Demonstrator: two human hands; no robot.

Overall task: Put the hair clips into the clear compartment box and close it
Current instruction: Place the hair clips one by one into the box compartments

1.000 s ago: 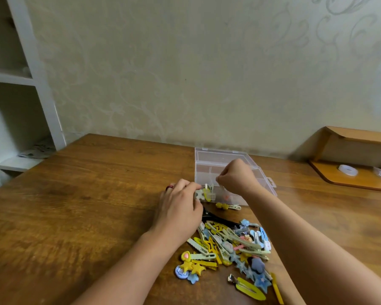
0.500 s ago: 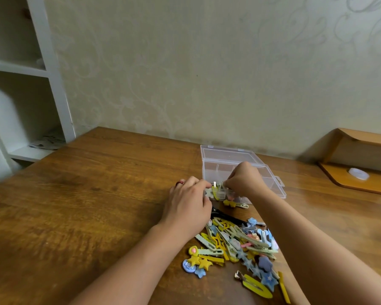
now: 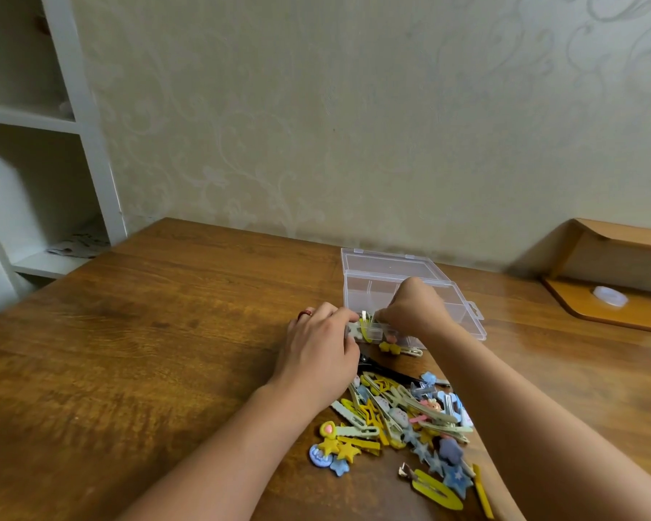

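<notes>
At the clear box's [image 3: 358,291] near-left compartment, both hands' [image 3: 318,355] [image 3: 416,312] curled grips pinch upright yellow clip [image 3: 364,327].

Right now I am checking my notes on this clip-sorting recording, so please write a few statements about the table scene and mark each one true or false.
1. The clear compartment box stands with its lid open. True.
2. All the hair clips are already in the box. False: a pile of hair clips lies on the wooden table near the person.
3. Both the left hand and the right hand are at the box's near edge. True.
4. A ring sits on the right hand. False: it is on the left hand.
5. A large yellow clip lies at the pile's near end. True.
</notes>
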